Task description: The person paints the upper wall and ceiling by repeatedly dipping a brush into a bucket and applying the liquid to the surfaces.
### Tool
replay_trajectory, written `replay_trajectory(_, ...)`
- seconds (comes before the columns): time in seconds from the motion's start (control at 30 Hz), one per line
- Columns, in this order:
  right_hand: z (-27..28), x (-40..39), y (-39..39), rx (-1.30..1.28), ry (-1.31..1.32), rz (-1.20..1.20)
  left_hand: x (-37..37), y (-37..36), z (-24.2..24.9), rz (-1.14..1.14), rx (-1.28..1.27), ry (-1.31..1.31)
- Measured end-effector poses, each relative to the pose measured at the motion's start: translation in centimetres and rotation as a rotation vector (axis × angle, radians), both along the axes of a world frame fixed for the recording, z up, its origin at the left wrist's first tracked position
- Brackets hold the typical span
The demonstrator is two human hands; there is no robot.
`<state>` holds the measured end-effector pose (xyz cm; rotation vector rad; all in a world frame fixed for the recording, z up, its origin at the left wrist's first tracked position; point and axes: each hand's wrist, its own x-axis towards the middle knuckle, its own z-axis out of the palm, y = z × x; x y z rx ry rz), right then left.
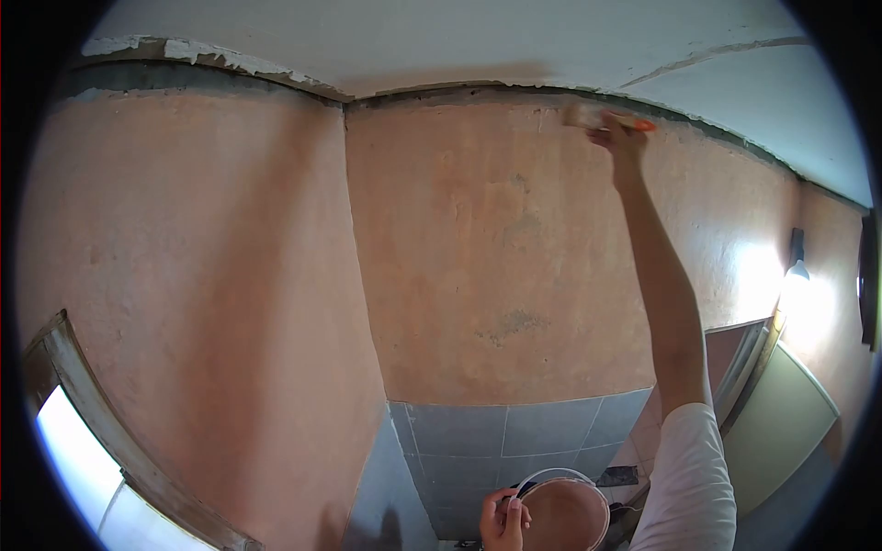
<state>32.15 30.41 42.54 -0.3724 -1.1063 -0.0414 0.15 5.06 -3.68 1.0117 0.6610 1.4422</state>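
High on the pinkish-orange wall (pixel 459 230), just below the ceiling, my right hand (pixel 621 142) is closed around a paintbrush (pixel 582 116). Its orange handle end sticks out to the right and its head points left, at or very near the wall; motion blurs it, so contact is hard to judge. Low in the view, my left hand (pixel 506 522) is closed on the white handle of a bucket (pixel 606 514). The bucket hangs upright beside that hand, with pinkish-orange paint or liquid inside.
Above the wall runs a white ceiling (pixel 459 37) with a ragged edge. Grey tiles (pixel 459 430) cover the lower wall. A lit bulb (pixel 797 274) is at the right, above a pale panel (pixel 781 432). A wooden frame (pixel 110 441) stands at lower left.
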Motion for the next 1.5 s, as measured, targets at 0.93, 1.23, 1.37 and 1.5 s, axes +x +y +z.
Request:
replay_trajectory(0.93,-0.3,-4.7,5.2,0.028,-0.084,0.12,1.9,-1.2,0.5,0.011,0.101,0.103)
replay_trajectory(1.23,-1.3,12.5,-3.1,0.152,0.211,-0.133,1.7,-1.2,0.8,-0.02,0.069,0.101)
replay_trajectory(1.37,-1.5,11.8,-8.2,0.095,0.156,-0.091,2.5,-1.5,0.8,0.001,0.036,0.058)
replay_trajectory(1.5,-1.2,8.4,-6.4,0.07,0.041,-0.012,2.7,-1.9,0.8,0.005,0.061,0.061)
